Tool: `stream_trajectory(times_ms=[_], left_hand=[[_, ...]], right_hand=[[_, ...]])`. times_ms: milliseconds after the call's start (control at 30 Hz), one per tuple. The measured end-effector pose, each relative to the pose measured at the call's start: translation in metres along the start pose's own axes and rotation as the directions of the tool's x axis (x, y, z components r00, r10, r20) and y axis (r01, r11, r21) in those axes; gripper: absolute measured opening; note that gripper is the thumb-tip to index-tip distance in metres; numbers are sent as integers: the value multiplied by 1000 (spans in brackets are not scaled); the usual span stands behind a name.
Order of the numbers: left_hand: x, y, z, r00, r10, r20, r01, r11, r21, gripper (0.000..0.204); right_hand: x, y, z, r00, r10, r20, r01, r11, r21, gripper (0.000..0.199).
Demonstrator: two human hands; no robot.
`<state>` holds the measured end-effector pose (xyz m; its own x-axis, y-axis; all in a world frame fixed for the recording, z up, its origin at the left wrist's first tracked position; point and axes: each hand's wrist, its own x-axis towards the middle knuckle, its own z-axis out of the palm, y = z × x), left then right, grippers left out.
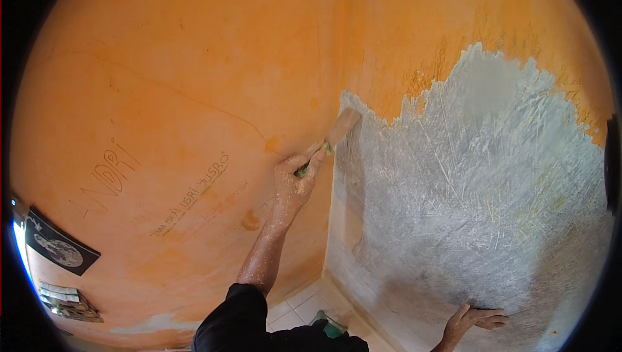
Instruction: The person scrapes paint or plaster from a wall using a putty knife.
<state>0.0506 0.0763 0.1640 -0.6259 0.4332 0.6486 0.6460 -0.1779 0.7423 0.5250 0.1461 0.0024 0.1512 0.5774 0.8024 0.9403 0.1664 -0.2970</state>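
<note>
My left hand (299, 174) is closed around the green handle of a putty knife (343, 126). Its broad blade lies against the wall beside the inside corner, at the left end of the stripped grey patch (447, 196). Pale specks of dust cover that hand and forearm. Lower right, my right hand (478, 318) rests on the grey surface with its fingers stretched out, and I see no tool in it. Orange paint (440, 22) with a ragged, flaking edge borders the grey patch above.
The left wall (194, 125) is orange, with pencil writing and a thin crack. A black picture of a moon (61, 248) and a small shelf-like object (70, 301) are at far left. Below are pale floor tiles (301, 303) and a green object (332, 327), partly hidden.
</note>
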Motion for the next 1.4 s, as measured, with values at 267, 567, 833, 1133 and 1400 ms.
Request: stream_trajectory(times_ms=[267,567,833,1133,1400], left_hand=[[-12,9,-1,999,24,-22,-25,999,-42,29],[-30,-27,8,997,-19,-74,13,998,-68,27],[-29,-17,3,991,-133,-30,132,990,-41,25],[-35,-13,-1,961,-256,104,256,967,7,30],[-10,-6,9,1000,10,-13,-11,999,-33,28]], right_hand=[[-1,-15,-13,999,42,-1,-42,998,54,98],[-1,-21,-16,998,50,43,-55,991,119,94],[-3,-3,-10,1000,-15,11,15,999,-29,94],[-3,0,-9,1000,-21,-17,20,997,-76,96],[1,0,-6,999,44,-6,-44,998,-40,97]])
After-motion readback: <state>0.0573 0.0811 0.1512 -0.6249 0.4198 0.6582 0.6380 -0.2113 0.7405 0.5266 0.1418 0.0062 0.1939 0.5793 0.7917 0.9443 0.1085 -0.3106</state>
